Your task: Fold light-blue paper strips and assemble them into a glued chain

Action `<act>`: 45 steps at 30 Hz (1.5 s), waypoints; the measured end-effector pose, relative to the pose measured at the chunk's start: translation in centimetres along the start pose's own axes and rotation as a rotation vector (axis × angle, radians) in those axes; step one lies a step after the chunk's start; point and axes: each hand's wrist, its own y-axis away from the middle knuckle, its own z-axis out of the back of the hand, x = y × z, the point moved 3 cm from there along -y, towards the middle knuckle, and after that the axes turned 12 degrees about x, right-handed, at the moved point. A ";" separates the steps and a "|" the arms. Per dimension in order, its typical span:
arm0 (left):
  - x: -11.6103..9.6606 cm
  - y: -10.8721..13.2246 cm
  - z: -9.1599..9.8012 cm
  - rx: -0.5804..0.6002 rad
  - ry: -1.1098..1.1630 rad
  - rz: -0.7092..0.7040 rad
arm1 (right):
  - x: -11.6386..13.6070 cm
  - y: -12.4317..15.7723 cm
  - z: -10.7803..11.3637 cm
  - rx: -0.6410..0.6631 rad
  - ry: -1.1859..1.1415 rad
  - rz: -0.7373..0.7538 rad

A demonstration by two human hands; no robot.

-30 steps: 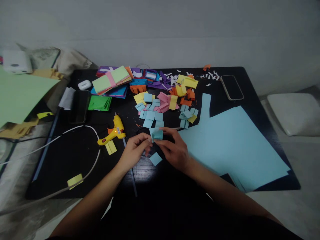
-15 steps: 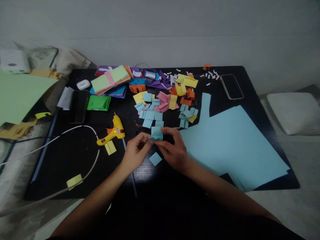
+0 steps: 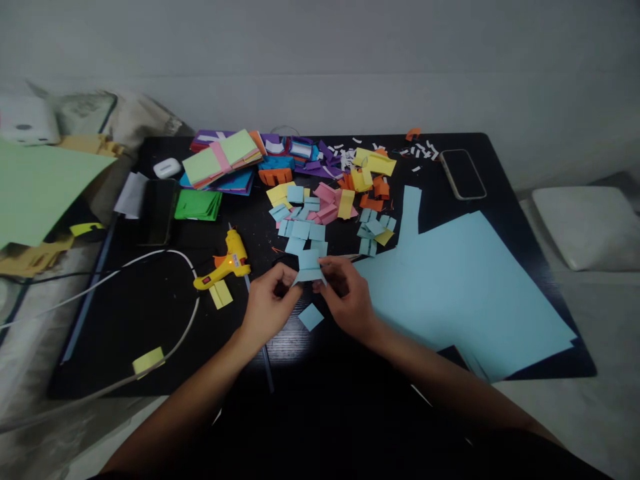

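Your L hand & R hand pinch the folded blue paper b/w them, over the table just beyond the loose blue square, so an uneven tug w/ either could skew or tear its crease.

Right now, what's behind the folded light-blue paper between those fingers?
Small light-blue paper pieces show past its top edge; whatever the held paper covers can't be seen.
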 end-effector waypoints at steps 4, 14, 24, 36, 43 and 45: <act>0.2 0.1 -0.1 -0.032 0.030 0.004 | -0.3 -0.1 -0.1 0.002 -0.106 -0.047; 0.6 0.0 -0.5 0.023 0.139 -0.085 | -0.7 -0.1 -0.2 0.019 -0.137 -0.084; 0.7 0.0 -0.6 0.023 0.227 -0.074 | -0.4 -0.1 -0.2 0.052 -0.129 -0.034; 0.4 0.3 -0.7 0.023 0.189 -0.222 | -0.1 -0.2 -0.1 0.024 -0.159 0.008; -0.9 1.0 0.4 0.157 0.229 -0.387 | 1.0 -0.1 1.1 0.162 -0.295 0.008; -1.1 1.2 0.9 0.224 0.255 -0.422 | 1.1 0.0 1.8 0.222 -0.339 0.016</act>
